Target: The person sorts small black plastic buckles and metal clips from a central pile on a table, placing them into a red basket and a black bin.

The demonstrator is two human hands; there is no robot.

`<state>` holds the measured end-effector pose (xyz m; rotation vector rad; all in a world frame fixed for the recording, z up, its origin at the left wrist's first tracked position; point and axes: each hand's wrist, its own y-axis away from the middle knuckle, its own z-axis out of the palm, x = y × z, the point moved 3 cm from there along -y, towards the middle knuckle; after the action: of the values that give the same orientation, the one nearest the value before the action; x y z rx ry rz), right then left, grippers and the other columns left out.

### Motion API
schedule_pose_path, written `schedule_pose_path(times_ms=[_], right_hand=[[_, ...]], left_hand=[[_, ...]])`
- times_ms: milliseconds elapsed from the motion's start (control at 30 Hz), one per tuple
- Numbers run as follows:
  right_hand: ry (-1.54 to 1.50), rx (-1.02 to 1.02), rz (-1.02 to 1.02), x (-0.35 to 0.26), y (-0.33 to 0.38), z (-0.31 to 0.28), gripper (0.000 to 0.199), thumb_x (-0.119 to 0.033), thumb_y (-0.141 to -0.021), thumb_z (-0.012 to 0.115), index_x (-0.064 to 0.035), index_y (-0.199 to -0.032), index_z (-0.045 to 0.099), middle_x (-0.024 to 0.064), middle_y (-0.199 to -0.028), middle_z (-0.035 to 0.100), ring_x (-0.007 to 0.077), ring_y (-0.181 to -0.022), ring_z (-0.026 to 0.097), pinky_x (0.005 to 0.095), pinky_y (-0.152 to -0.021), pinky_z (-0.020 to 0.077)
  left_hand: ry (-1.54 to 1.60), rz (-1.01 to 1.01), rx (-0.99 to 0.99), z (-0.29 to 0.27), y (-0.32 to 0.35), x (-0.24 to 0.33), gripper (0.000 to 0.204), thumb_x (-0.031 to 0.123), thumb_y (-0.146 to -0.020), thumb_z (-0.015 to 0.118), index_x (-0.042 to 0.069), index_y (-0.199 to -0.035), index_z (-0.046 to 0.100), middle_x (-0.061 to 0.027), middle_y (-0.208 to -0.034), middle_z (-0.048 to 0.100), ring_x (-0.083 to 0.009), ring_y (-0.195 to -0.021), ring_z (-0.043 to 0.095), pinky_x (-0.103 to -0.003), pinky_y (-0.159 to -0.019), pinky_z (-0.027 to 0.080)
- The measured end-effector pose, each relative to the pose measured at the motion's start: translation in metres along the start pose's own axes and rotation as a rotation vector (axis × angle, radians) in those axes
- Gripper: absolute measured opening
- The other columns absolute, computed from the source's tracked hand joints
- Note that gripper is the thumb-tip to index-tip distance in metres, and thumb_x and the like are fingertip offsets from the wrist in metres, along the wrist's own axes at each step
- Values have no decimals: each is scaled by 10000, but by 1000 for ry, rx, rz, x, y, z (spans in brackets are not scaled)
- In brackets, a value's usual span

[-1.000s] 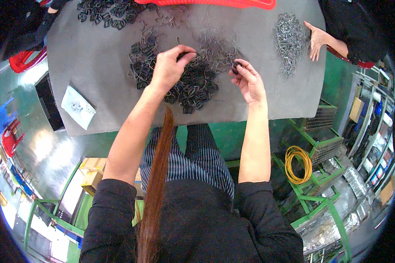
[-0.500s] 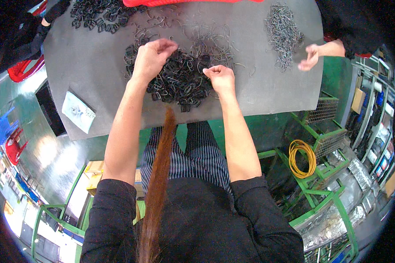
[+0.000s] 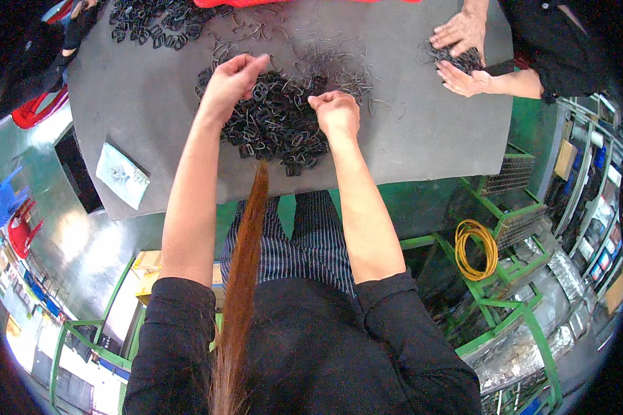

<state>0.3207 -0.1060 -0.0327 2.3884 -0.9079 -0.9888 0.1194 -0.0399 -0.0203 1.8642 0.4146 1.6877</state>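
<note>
A heap of small black loop-shaped pieces lies on the grey table in front of me, with thin bent wire hooks scattered along its far side. My left hand is over the heap's left part, thumb and fingertips pinched together. My right hand hovers at the heap's right edge, its fingers curled and thumb pressed to the index finger. Whatever either pinch holds is too small to make out. The two hands are apart.
Across the table at right, a co-worker's two hands cover a pile of grey wire hooks. More black pieces lie at the far left. A pale printed packet rests near the left edge. A red tray stands at the far edge.
Both my hands have shifted slightly left and away from me, still pinched. The co-worker's hands have come together over the wire hook pile, where one open hand was beside it.
</note>
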Motion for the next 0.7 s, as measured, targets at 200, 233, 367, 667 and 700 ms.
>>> schedule_pose_path(times_ms=[200,233,367,667,700], right_hand=[[-62,112,-259,13,-5,-22,239,-292,-733,682,-100,-866,635,103,-734,644,306,-735,631,412,-656,485],[-36,121,-310,6,-5,-22,238,-293,-738,678,-104,-874,628,101,-732,639,307,-736,628,416,-654,482],[107,150,-493,-9,-21,-19,228,-297,-748,669,-114,-876,624,101,-753,637,308,-758,624,422,-663,481],[120,99,-370,-8,-15,-25,196,-271,-719,697,-97,-789,637,83,-786,657,283,-782,636,403,-665,488],[134,128,-421,-9,-14,-22,201,-264,-715,701,-99,-807,633,81,-789,655,281,-781,635,402,-664,488]], left_hand=[[-994,400,272,35,13,-5,232,329,-749,693,120,-844,658,-57,-656,593,-179,-596,554,-300,-588,450],[-901,327,215,32,13,-5,229,316,-752,691,112,-849,653,-47,-655,590,-169,-599,553,-293,-587,449],[-283,81,-21,26,7,5,200,244,-752,695,75,-839,631,37,-636,531,-87,-576,483,-245,-528,386],[20,-120,-172,-5,10,0,94,198,-783,670,142,-789,595,101,-662,478,4,-503,334,-175,-427,207],[-30,-94,-158,-5,11,2,97,204,-786,668,142,-790,593,103,-659,473,1,-500,331,-176,-430,208]])
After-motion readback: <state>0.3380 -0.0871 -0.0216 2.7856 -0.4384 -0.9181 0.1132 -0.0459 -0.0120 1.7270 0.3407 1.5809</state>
